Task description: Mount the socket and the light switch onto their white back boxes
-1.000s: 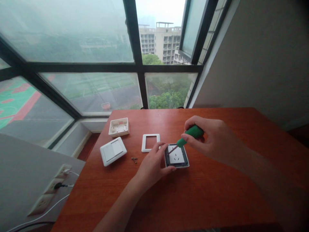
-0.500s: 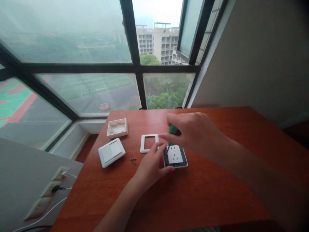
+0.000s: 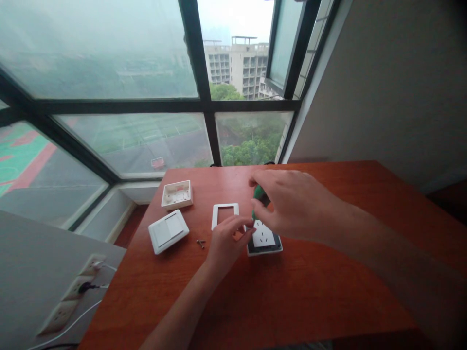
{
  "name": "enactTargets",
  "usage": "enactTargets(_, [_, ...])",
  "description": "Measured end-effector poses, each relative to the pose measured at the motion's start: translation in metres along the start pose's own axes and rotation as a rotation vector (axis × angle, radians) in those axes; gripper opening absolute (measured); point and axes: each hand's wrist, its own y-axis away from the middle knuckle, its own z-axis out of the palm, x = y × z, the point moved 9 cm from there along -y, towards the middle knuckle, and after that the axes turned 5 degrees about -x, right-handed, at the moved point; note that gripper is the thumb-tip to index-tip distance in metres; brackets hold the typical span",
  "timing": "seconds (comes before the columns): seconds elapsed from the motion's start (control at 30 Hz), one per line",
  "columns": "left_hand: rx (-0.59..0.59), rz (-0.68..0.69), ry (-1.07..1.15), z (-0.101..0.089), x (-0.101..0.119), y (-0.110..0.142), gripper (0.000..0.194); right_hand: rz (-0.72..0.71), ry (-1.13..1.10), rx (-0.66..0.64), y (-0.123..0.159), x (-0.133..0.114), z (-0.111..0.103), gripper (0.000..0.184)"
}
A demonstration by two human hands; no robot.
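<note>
A green-handled screwdriver (image 3: 259,193) is in the closed grip of my right hand (image 3: 292,201), held over the left edge of a wall socket (image 3: 265,236). The socket lies face up, with a white centre and a dark surround. At the screwdriver's lower end, my left hand (image 3: 231,239) pinches thumb and fingertips together at the socket's left edge. What sits in that pinch is too small to make out. Just behind the left hand lies a white cover frame (image 3: 215,217), partly hidden by its fingers.
Several loose screws (image 3: 200,243) lie left of my left hand. Further left are a white switch panel (image 3: 169,231) and an open white mounting box (image 3: 177,195). All rest on a reddish wooden table (image 3: 310,291) beside a window. Wall outlets (image 3: 75,291) with cables are at lower left.
My left hand has gone from steadying the socket with spread fingers to pinching at the screwdriver's lower end. The right hand has drawn its fingers in around the handle.
</note>
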Motion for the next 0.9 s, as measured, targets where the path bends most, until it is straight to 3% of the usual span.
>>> enactTargets(0.07, [0.012, 0.019, -0.011, 0.0, 0.001, -0.001, 0.003, -0.049, -0.024, -0.001, -0.005, -0.004, 0.001, 0.019])
enactTargets(0.27, [-0.012, 0.037, -0.021, 0.001, 0.001, -0.002, 0.007, -0.022, 0.04, 0.044, -0.01, -0.003, -0.004, 0.028])
enactTargets(0.47, [-0.085, 0.044, -0.013, 0.007, 0.003, -0.001, 0.016, -0.227, -0.111, -0.061, -0.01, -0.009, 0.0, 0.022])
enactTargets(0.53, [-0.105, 0.04, 0.02, 0.009, 0.002, -0.001, 0.017, -0.189, -0.069, -0.051, -0.013, -0.004, 0.001, 0.018])
enactTargets(0.7, [-0.144, 0.049, 0.047, 0.013, 0.003, -0.001, 0.015, -0.062, 0.085, 0.009, -0.013, 0.001, -0.001, 0.029])
enactTargets(0.8, [-0.133, 0.034, 0.018, 0.011, 0.0, -0.002, 0.014, -0.134, 0.011, -0.039, -0.01, -0.007, -0.001, 0.013])
enactTargets(0.9, [-0.142, 0.012, 0.02, 0.012, -0.003, -0.002, 0.016, -0.202, -0.064, -0.088, -0.01, -0.012, 0.0, 0.021])
